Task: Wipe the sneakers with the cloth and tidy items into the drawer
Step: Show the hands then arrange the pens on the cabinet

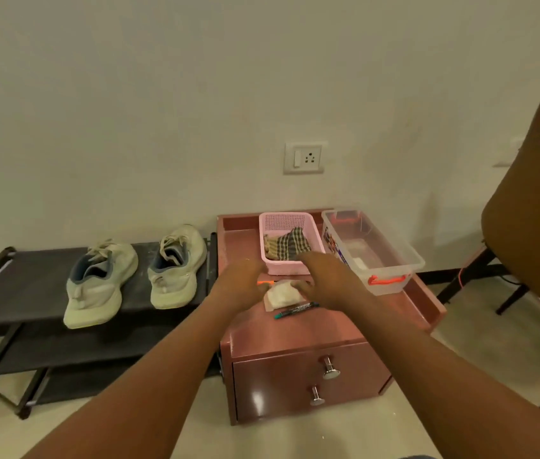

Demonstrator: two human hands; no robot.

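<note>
Both hands at the white cloth: left hand on its left edge, right hand on its right edge with fingertips touching it. Motion blur, so cannot tell if either grip is clamped on the cloth or just resting apart. The cloth lies bunched on the reddish cabinet surface. An orange marker pokes out just beyond the left grip. A green-capped marker lies just in front of the cloth; its white print is too small to read. Behind the grip is a pink basket holding a checked cloth. Right of that is a clear box with orange handles; its colourful label is unreadable. Below the surface, the top drawer and lower drawer are closed. Left of the grip, the near sneaker and far sneaker sit on the black shoe rack, no logo readable.
</note>
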